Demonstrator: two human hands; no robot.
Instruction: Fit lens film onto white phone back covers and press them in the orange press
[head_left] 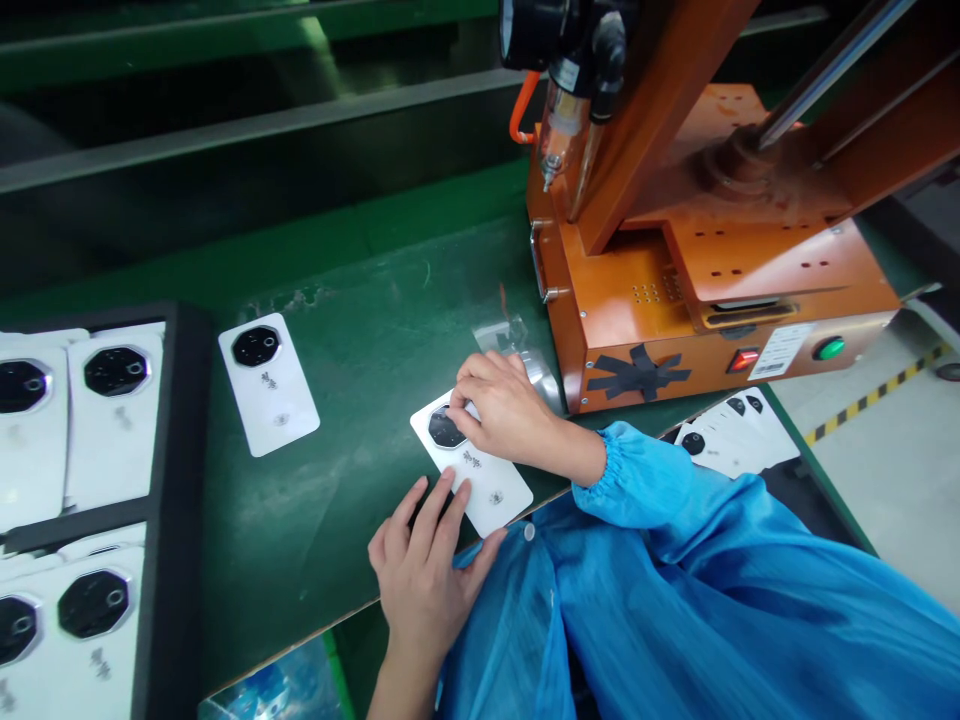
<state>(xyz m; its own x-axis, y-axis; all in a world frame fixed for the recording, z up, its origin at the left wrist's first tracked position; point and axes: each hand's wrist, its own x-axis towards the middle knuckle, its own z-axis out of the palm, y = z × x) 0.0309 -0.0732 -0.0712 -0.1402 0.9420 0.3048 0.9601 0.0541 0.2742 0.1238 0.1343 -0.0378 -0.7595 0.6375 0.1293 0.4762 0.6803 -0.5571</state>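
Nearest: left hand [424, 565] spread fairly wide, fingertips resting on the lower part of a white, round-cornered rectangular panel [489, 482] – holding it flat, apparently. Panel lies at the front edge of the green counter [352, 350], its near end right at that edge. Right hand [502, 405] curled narrow over the panel's black, eight-sided camera window [444, 428]; can't tell if anything's pinched. Step in hand looks like fingertip work at that window; next move calls for a steady left hand and light right fingertips, no sliding.

Right, by the front edge: fanned white panels [731, 440]. Left: a loose matching panel [274, 395], then a black tray [176, 450] of more. Beyond the right hand: shiny clear film [544, 375] – then an orange metal machine [615, 340].
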